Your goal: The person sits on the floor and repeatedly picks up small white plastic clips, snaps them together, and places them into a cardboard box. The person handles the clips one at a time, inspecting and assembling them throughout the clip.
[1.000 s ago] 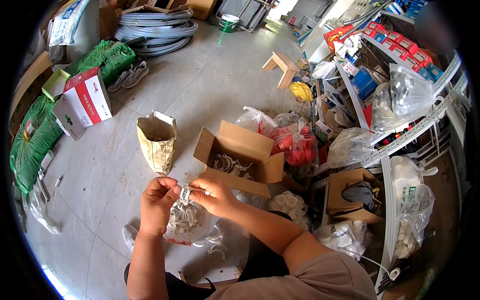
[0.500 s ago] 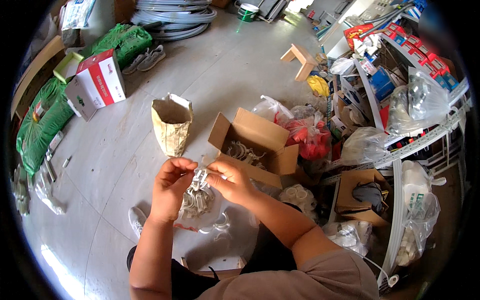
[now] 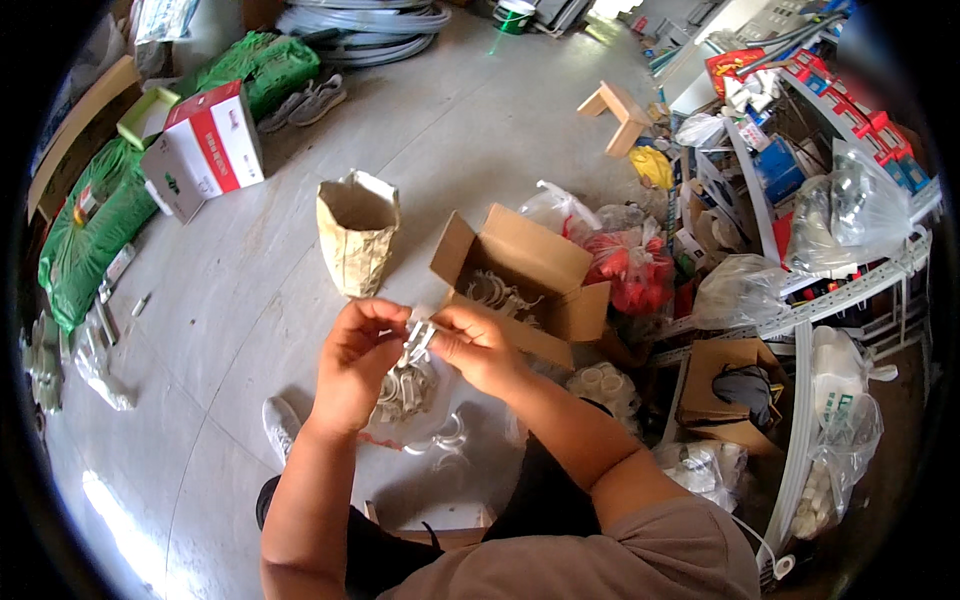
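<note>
My left hand [image 3: 358,362] and my right hand [image 3: 480,350] meet in front of me, fingers closed on a small white plastic pipe clip [image 3: 419,341]. Its finer details are partly covered by the fingertips. Right below them, a clear plastic bag with a red edge holds a heap of off-white pipe clips [image 3: 402,392]. A few loose curved white clips [image 3: 450,436] lie on the floor beside that bag. Farther off, an open cardboard box [image 3: 540,262] has more pipe clips [image 3: 490,290] inside. To its left stands an open, crumpled paper sack [image 3: 357,245].
Metal shelving [image 3: 760,328] loaded with bags and boxes runs along the right. Red-filled plastic bags [image 3: 632,272] sit behind the cardboard box. A small wooden stool [image 3: 617,116] stands farther back. At left are green sacks [image 3: 95,235] and a red-and-white carton [image 3: 212,150].
Both hands have shifted slightly, and the clip between them has tilted. The whole view has moved a little; the surrounding things stay in place.
</note>
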Demonstrator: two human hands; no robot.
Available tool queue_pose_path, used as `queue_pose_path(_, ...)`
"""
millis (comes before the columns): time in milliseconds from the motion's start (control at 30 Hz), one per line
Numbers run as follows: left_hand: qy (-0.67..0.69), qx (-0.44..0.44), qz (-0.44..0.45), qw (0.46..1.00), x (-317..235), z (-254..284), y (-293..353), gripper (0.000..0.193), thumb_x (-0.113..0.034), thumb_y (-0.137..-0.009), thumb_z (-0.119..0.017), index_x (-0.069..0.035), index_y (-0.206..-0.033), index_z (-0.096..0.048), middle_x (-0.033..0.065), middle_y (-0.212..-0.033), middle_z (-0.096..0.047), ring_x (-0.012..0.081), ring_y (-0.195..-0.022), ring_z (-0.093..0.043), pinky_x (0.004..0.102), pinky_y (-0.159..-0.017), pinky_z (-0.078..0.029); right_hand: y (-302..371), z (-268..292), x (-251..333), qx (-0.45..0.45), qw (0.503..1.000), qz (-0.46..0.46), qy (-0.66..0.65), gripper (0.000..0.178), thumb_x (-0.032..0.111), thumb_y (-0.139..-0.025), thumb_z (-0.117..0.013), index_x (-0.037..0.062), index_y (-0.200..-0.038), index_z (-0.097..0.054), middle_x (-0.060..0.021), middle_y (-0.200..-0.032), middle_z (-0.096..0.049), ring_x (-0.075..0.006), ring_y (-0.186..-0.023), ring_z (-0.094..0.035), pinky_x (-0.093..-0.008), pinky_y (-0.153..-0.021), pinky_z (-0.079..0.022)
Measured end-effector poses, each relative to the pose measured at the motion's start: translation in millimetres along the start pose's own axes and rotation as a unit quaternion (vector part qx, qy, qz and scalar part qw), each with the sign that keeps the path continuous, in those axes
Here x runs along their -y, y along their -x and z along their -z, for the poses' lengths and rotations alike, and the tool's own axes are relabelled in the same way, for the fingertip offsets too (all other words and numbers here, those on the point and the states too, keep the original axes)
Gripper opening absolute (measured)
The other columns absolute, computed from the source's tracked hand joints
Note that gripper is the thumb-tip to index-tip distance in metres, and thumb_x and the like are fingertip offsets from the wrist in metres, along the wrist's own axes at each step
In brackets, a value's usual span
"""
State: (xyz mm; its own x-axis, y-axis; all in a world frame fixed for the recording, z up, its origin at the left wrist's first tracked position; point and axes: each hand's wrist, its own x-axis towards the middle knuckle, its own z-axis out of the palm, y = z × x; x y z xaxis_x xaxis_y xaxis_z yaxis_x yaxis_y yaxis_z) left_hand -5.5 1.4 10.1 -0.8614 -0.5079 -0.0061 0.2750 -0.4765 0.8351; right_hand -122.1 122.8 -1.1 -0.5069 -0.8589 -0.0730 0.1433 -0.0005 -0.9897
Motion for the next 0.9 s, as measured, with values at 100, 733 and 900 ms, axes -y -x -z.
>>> queue_pose_path(100, 0.004, -0.068, 0.02, 0.998, 5.0, 7.2, -0.8, 0.013, -0.005, -0.083, -0.052, -0.005, -0.096, -0.051, 0.0007, -0.084, -0.054, 0.0088, -0.074, -0.05, 0.0214, -0.07, -0.041, 1.1, -8.0, 1.5, -0.039, 0.981, 0.095, 0.167, 0.017, 0.015, -0.078, -0.061, 0.0006, -0.086, -0.057, -0.0054, -0.075, -0.056, -0.0132, -0.071, -0.052, -0.0267, -0.065, -0.041)
queue_pose_path(733, -0.046, 0.003, 0.048, 0.998, 7.0, 13.7, -1.5, 0.007, -0.002, -0.082, -0.053, -0.002, -0.089, -0.053, 0.0032, -0.084, -0.057, 0.0101, -0.077, -0.053, 0.0224, -0.072, -0.043, -6.7, 0.2, -1.7, -0.021, 0.898, 0.27, 0.345, 0.018, 0.017, -0.071, -0.065, 0.0019, -0.076, -0.057, -0.0086, -0.066, -0.055, -0.0252, -0.065, -0.052, -0.0342, -0.061, -0.04)
queue_pose_path(900, -0.08, -0.06, 0.029, 0.995, 11.9, 16.3, 0.5, 0.008, -0.01, -0.086, -0.052, -0.004, -0.09, -0.055, 0.0033, -0.088, -0.059, 0.0096, -0.078, -0.052, 0.024, -0.073, -0.043, -12.3, 4.4, -14.4, -0.022, 0.897, 0.215, 0.386, 0.017, 0.016, -0.068, -0.067, 0.0036, -0.077, -0.06, -0.0088, -0.075, -0.058, -0.0251, -0.071, -0.054, -0.035, -0.064, -0.041)
